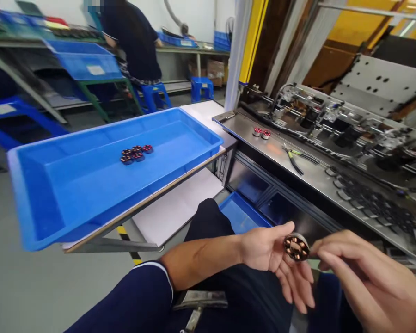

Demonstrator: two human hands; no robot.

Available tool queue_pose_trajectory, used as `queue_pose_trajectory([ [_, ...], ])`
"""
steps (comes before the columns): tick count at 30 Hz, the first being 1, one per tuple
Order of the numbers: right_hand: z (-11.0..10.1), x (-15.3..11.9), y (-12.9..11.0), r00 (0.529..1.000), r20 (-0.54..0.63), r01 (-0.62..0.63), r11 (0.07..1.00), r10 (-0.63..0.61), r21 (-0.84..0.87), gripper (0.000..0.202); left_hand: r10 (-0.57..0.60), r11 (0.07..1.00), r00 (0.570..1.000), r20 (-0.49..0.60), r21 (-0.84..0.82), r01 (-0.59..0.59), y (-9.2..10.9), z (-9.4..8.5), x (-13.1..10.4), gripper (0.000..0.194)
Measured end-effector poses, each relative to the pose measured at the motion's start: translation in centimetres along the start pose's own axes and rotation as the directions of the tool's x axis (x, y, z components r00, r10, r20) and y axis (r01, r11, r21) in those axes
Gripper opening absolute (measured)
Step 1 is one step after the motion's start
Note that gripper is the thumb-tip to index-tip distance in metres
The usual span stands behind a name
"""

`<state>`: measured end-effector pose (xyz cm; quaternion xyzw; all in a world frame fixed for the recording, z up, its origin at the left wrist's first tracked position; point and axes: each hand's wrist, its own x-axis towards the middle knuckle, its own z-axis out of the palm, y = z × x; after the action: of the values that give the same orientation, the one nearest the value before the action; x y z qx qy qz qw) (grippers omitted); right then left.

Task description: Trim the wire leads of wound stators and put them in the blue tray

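Note:
My left hand (280,261) is turned palm up, with the thumb raised and the other fingers loosely curled. It holds a round motor stator (296,247) with copper windings, its wound face towards me. On the right, my right hand (364,273) has thumb and forefinger pinched together beside the stator's right edge. Whether these fingertips grip the rim or something small is hidden. Several similar stators (137,154) are grouped in the blue tray (90,185) to the left. Two red-topped round parts (262,133) stand on the metal bench (277,157).
Green-handled pliers (296,159) lie on the bench before a machine fixture (333,113). Rows of dark parts (370,199) cover its right side. Under the bench is another blue bin (244,215). A person (135,41) sits at a far table among blue stools (201,88).

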<state>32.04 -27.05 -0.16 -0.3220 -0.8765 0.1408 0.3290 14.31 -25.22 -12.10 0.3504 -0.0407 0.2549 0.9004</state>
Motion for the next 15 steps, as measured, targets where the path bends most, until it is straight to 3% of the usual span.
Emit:
queue_pose_trajectory([
  [2, -0.3, 0.5, -0.2, 0.998, 0.043, 0.049, 0.997, -0.046, -0.055, 0.015, -0.014, 1.000, 1.000, 0.019, 0.001, 0.014, 0.4, 0.4, -0.3, 0.074],
  [4, -0.4, 0.9, -0.2, 0.998, 0.004, 0.055, 0.991, -0.055, -0.120, 0.016, 0.152, 0.988, 0.980, -0.125, 0.045, -0.147, 0.5, 1.0, -0.5, 0.063],
  [6, -0.2, 0.7, 0.0, 0.999, -0.032, 0.010, 0.986, -0.016, -0.166, 0.016, 0.318, 0.946, 0.910, -0.266, 0.151, -0.286, 0.4, 1.7, -0.5, 0.059],
  [9, 0.2, 0.1, 0.1, 0.998, -0.056, -0.052, 0.982, 0.043, -0.183, 0.018, 0.497, 0.861, 0.769, -0.402, 0.341, -0.378, 0.2, 2.5, -0.5, 0.055],
  [12, 0.6, -0.6, 0.0, 0.988, -0.112, -0.129, 0.977, 0.111, -0.168, 0.017, 0.613, 0.780, 0.676, -0.409, 0.448, -0.436, 0.1, 2.7, -0.4, 0.045],
  [15, 1.5, -1.3, -0.4, 0.944, -0.221, -0.268, 0.959, 0.243, -0.090, 0.018, 0.699, 0.705, 0.609, -0.375, 0.508, -0.496, 0.2, 2.3, -0.3, 0.038],
])
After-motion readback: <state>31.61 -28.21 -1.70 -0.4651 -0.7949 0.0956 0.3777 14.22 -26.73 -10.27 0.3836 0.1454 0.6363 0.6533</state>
